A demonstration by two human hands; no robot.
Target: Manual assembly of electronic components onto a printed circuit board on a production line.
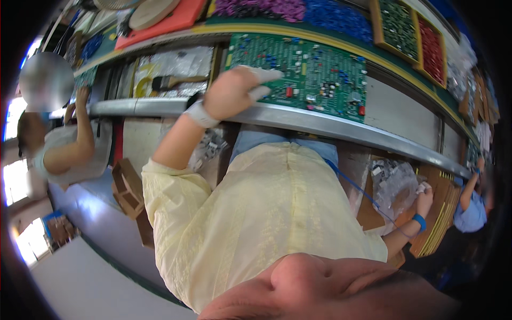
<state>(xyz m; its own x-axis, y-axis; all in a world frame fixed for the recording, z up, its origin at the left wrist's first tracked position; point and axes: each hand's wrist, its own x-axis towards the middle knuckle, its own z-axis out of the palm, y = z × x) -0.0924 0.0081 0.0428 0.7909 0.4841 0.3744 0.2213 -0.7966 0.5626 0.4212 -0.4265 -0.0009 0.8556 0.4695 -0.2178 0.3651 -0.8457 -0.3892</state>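
A green circuit board crowded with small parts lies along the metal rail of the bench. Over its left side reaches my left hand, white covers on its fingertips. Its thumb and forefinger are stretched out and apart, and nothing shows between them. Low on the right, my right hand is beside a clear plastic bag of grey and white parts. The fingers of that hand are drawn together at white-covered tips; what they hold, if anything, is too small to make out. A blue band circles the right wrist.
Purple parts, blue parts and boxes of green parts and red parts line the far shelf. A brush lies left of the board. A metal rail edges the bench. Co-workers sit left and right.
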